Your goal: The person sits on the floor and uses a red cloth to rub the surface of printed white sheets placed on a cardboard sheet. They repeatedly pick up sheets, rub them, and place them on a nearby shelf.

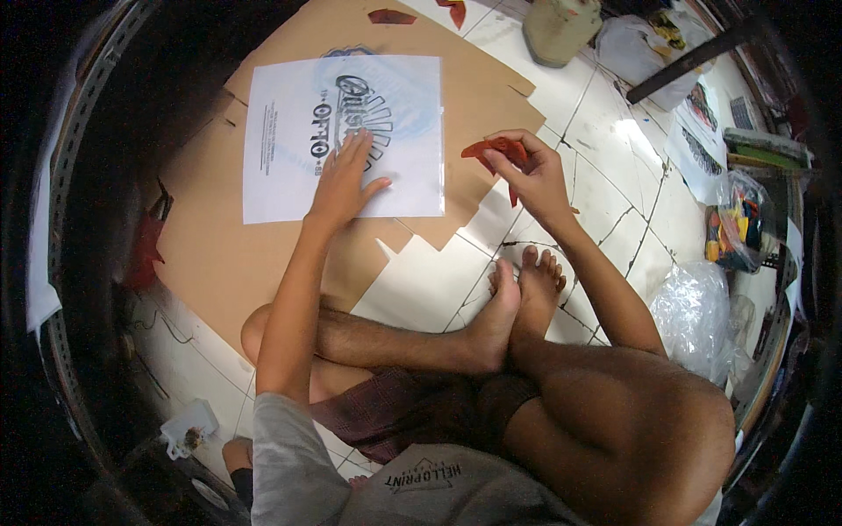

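Pressing left hand (346,180) flat on printed sheet (289,149), right hand (531,175) pinching red scrap (491,149)

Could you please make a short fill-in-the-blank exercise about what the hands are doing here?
1. The left hand presses flat on the white printed ____ sheet.
2. The right hand pinches a small ____ cut-out piece.
3. The sheet lies on a brown ____ panel on the tiled floor.

Missing words: paper; red; cardboard

Count around the cardboard sheet (263,254)

On it I see one white printed sheet (289,158); beside it one red piece (495,149); beyond it two red scraps (390,16).
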The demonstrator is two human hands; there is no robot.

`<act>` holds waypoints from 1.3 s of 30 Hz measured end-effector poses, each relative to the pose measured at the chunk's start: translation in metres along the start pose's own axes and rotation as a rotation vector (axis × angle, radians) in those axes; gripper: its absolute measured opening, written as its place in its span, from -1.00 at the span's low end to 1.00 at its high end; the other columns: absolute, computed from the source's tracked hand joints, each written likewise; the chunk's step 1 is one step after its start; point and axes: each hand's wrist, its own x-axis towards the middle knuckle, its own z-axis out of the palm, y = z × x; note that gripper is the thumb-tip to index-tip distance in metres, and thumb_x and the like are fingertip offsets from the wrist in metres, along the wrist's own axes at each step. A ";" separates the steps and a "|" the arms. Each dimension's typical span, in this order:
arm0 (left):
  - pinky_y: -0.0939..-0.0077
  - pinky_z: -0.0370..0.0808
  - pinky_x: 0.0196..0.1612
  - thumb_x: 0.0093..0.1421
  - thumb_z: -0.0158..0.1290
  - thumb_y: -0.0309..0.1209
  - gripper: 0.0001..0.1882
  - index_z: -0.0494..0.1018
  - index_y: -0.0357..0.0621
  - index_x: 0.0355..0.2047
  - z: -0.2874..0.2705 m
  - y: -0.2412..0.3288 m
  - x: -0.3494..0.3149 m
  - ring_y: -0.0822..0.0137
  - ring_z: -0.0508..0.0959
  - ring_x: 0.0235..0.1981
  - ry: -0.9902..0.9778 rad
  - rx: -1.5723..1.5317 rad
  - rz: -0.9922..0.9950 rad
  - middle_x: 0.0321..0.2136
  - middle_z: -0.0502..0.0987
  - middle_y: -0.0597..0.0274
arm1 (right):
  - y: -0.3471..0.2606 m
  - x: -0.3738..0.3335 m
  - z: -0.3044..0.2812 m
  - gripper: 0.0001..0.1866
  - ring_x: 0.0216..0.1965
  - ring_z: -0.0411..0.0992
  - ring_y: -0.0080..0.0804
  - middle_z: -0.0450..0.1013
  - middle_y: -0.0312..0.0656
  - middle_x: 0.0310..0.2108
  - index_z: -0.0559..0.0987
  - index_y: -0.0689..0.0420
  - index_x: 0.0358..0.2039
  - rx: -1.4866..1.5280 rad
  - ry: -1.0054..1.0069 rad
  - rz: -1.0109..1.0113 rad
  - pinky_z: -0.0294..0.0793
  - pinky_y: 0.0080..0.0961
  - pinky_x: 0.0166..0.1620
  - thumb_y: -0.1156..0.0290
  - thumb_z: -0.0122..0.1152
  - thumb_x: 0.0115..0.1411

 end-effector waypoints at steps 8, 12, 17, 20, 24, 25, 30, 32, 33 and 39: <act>-0.06 0.16 0.38 -0.12 0.46 -0.31 0.03 0.20 -0.01 0.37 -0.030 -0.006 -0.005 0.10 0.21 0.41 -0.396 0.142 -0.104 0.38 0.22 0.08 | 0.054 0.055 0.039 -0.66 -0.21 0.55 -0.23 0.55 -0.15 -0.24 0.60 0.12 -0.15 -0.608 -0.220 -0.660 0.56 -0.33 -0.16 0.51 0.40 0.01; -0.08 0.00 0.45 -0.29 0.51 -0.24 0.23 0.12 0.01 0.42 -0.019 -0.027 0.006 0.02 0.06 0.46 -0.090 -0.025 -0.014 0.43 0.13 0.08 | 0.084 0.074 0.079 -0.61 -0.20 0.50 -0.16 0.52 -0.17 -0.22 0.61 0.08 -0.17 -0.759 -0.399 -0.818 0.53 -0.25 -0.14 0.45 0.43 -0.08; -0.16 -0.17 0.49 -0.37 0.50 -0.08 0.37 0.01 0.06 0.47 0.000 -0.039 0.017 -0.02 -0.17 0.52 -0.081 -0.064 -0.017 0.50 -0.09 0.10 | 0.106 0.082 0.096 -0.54 -0.13 0.50 -0.16 0.52 -0.17 -0.14 0.61 0.09 -0.11 -0.892 -0.508 -0.783 0.56 -0.26 -0.10 0.48 0.49 -0.10; -0.16 -0.14 0.49 -0.34 0.49 -0.05 0.31 0.09 0.01 0.44 0.009 -0.042 0.018 0.01 -0.09 0.51 -0.042 -0.051 -0.037 0.48 -0.02 0.04 | 0.112 0.077 0.098 -0.48 -0.12 0.51 -0.13 0.51 -0.14 -0.13 0.61 0.10 -0.05 -0.906 -0.494 -0.726 0.56 -0.23 -0.10 0.50 0.49 -0.10; -0.17 -0.16 0.49 -0.37 0.47 -0.02 0.34 0.06 0.03 0.45 0.009 -0.046 0.018 -0.02 -0.10 0.50 -0.057 -0.073 -0.051 0.49 -0.05 0.03 | 0.109 0.074 0.100 -0.45 -0.12 0.50 -0.08 0.50 -0.09 -0.14 0.58 0.14 0.02 -0.922 -0.562 -0.696 0.55 -0.20 -0.09 0.50 0.47 -0.07; -0.18 -0.18 0.49 -0.38 0.47 -0.01 0.37 0.03 0.04 0.47 0.006 -0.047 0.020 -0.04 -0.13 0.51 -0.084 -0.092 -0.050 0.49 -0.09 0.02 | 0.111 0.075 0.100 -0.45 -0.12 0.50 -0.05 0.49 -0.06 -0.15 0.56 0.16 0.03 -0.910 -0.578 -0.695 0.54 -0.19 -0.08 0.49 0.44 -0.05; -0.17 -0.22 0.49 -0.37 0.45 0.00 0.38 0.00 0.05 0.48 0.001 -0.047 0.020 -0.04 -0.18 0.52 -0.132 -0.128 -0.067 0.50 -0.12 0.02 | 0.103 0.083 0.102 -0.47 -0.16 0.50 -0.04 0.48 -0.05 -0.20 0.55 0.18 0.02 -0.873 -0.626 -0.705 0.52 -0.16 -0.11 0.46 0.43 -0.02; -0.18 -0.23 0.49 -0.37 0.45 0.00 0.38 0.00 0.05 0.48 0.002 -0.047 0.024 -0.03 -0.19 0.52 -0.121 -0.133 -0.054 0.50 -0.12 0.03 | 0.103 0.084 0.102 -0.49 -0.15 0.50 -0.09 0.50 -0.08 -0.17 0.58 0.15 0.01 -0.878 -0.590 -0.704 0.52 -0.21 -0.12 0.49 0.45 -0.02; -0.18 -0.24 0.49 -0.37 0.45 0.00 0.38 -0.01 0.04 0.48 0.003 -0.046 0.022 -0.03 -0.19 0.52 -0.125 -0.139 -0.057 0.50 -0.12 0.03 | 0.104 0.082 0.102 -0.50 -0.14 0.50 -0.11 0.51 -0.10 -0.15 0.59 0.13 0.00 -0.871 -0.580 -0.695 0.52 -0.23 -0.12 0.51 0.46 -0.02; -0.19 -0.23 0.49 -0.38 0.45 0.02 0.39 -0.01 0.08 0.48 0.005 -0.049 0.021 -0.02 -0.18 0.52 -0.090 -0.123 -0.050 0.51 -0.12 0.05 | 0.112 0.095 0.101 -0.54 -0.18 0.48 -0.07 0.47 -0.05 -0.22 0.56 0.18 -0.02 -0.910 -0.539 -0.661 0.50 -0.18 -0.14 0.44 0.42 0.02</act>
